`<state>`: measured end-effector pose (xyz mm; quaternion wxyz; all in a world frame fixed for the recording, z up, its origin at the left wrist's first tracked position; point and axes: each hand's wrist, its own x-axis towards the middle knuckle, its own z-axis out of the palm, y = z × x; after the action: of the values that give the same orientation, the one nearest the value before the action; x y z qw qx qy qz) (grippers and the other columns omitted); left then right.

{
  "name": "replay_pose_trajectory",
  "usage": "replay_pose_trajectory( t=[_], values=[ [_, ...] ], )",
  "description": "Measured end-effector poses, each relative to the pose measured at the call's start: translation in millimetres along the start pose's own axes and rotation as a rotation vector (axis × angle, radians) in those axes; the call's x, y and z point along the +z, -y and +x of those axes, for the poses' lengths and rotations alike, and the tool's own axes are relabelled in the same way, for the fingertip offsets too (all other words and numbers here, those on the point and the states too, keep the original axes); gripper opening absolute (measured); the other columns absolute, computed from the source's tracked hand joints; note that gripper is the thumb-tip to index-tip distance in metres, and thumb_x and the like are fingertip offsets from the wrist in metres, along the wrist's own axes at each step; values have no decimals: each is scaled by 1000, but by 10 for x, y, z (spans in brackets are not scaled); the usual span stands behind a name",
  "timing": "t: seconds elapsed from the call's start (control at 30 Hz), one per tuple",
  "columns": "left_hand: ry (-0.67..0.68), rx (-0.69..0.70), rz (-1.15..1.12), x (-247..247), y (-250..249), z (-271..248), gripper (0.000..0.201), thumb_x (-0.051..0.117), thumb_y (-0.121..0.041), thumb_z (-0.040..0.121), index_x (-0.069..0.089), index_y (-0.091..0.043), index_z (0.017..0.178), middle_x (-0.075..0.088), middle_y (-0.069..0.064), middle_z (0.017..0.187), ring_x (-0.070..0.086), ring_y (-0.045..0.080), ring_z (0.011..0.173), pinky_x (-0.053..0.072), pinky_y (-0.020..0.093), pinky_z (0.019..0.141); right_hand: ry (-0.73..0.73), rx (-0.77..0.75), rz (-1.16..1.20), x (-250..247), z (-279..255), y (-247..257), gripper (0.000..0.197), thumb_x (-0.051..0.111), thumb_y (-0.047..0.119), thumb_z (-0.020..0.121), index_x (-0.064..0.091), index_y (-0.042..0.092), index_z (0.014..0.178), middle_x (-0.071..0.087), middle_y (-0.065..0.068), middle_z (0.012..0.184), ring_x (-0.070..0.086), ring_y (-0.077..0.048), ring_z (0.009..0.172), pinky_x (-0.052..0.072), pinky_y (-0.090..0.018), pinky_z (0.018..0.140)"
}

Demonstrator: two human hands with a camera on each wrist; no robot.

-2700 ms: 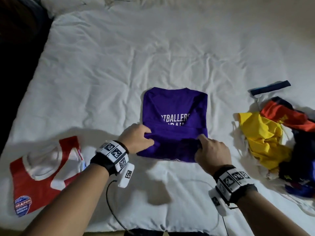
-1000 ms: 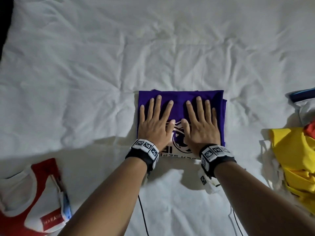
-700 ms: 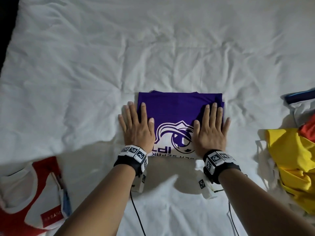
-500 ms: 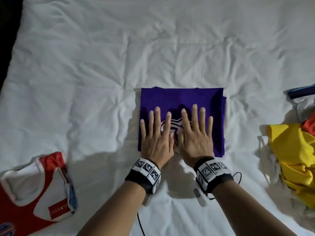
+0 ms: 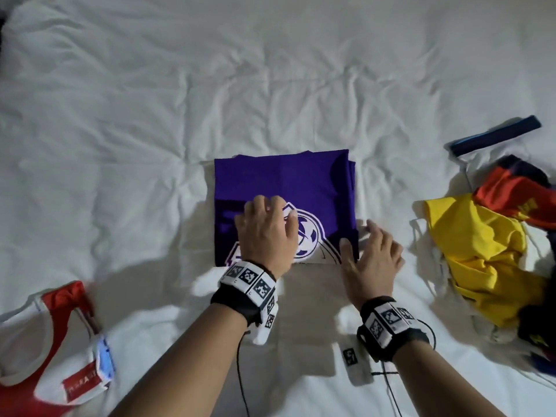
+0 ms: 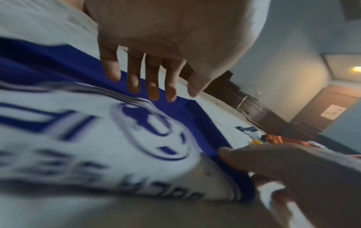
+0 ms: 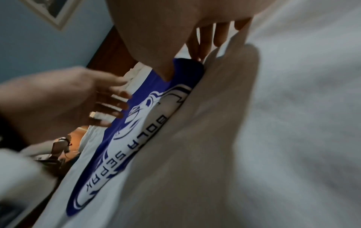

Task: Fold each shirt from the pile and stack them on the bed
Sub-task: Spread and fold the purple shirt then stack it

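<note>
Lying folded mid-bed [image 5: 150, 100], the purple shirt [image 5: 279, 176] shows its white crest. The left hand [image 5: 266, 233] is above the crest, fingers loosely bent, gripping nothing. The right hand [image 5: 371, 260] is at the shirt's right near corner, thumb on the cloth, fingers straight. An unfolded pile [image 5: 487, 245] lies right; a red-and-white shirt [image 5: 45, 350] lies left.

Blue walls [image 6: 283, 74], a lit ceiling lamp [image 6: 356, 69], dark wooden furniture [image 6: 254, 108].
</note>
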<state>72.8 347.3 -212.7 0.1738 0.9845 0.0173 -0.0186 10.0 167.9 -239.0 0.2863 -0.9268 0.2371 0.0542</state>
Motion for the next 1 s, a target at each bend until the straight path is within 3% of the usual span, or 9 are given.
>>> replay_pose_trajectory(
  t=[0.1,0.23,0.37,0.43,0.57,0.67,0.77,0.83,1.0],
  values=[
    [310,-15,9,73,-536,227,44,48,-59,97,66,-19,93,68,5,103,59,33,106,39,48,92,127,85,-24,-45,-3,-53,49,65,60,87,58,27,124,53,-2,124,40,-26,114,26,-43,98],
    [588,-76,164,180,-999,425,81,40,-88,81,66,-17,110,67,9,114,58,36,115,39,54,97,318,82,-106,-35,116,-47,54,49,74,74,62,26,91,59,-1,108,41,-26,105,26,-42,88],
    [587,10,271,238,-1136,444,32,61,-47,80,57,-19,96,66,4,110,61,34,99,48,45,85,254,52,69,-39,70,-106,59,33,72,55,61,24,77,55,8,88,41,-22,97,19,-37,79],
    [606,4,211,175,-1139,446,20,60,-32,82,53,-16,92,66,8,110,58,32,88,48,40,77,218,18,185,-97,-27,-100,44,53,67,67,56,23,72,54,10,77,42,-20,92,18,-36,79],
    [628,-126,-114,-91,-1118,521,29,68,-28,82,55,-6,96,62,6,91,64,28,80,46,31,65,63,22,457,-344,-198,11,23,81,27,79,61,37,83,54,14,86,56,-23,95,41,-33,85],
    [568,-146,-491,-499,-1072,544,39,69,-27,73,60,9,88,60,5,72,59,21,65,47,30,59,-206,-198,542,-629,-251,283,26,82,12,78,67,31,89,57,23,88,57,-19,91,46,-29,79],
    [529,-152,-890,-982,-1002,475,14,62,-7,83,59,6,79,55,13,62,60,21,52,55,34,58,-412,-475,471,-904,-312,654,21,78,9,77,74,12,97,66,5,94,59,-26,89,48,-43,76],
    [530,-172,-1096,-1226,-849,414,5,60,-1,86,59,4,88,49,15,66,54,24,49,47,27,51,-487,-644,377,-1026,-393,895,21,76,8,79,77,10,99,69,-4,95,60,-31,87,46,-45,73],
    [469,-318,-1232,-1222,17,206,37,63,-11,74,61,11,104,53,22,91,48,30,73,39,34,61,-440,-938,102,-710,-717,1213,15,68,11,91,79,15,101,69,-3,93,57,-31,78,42,-44,71]
  ],
)
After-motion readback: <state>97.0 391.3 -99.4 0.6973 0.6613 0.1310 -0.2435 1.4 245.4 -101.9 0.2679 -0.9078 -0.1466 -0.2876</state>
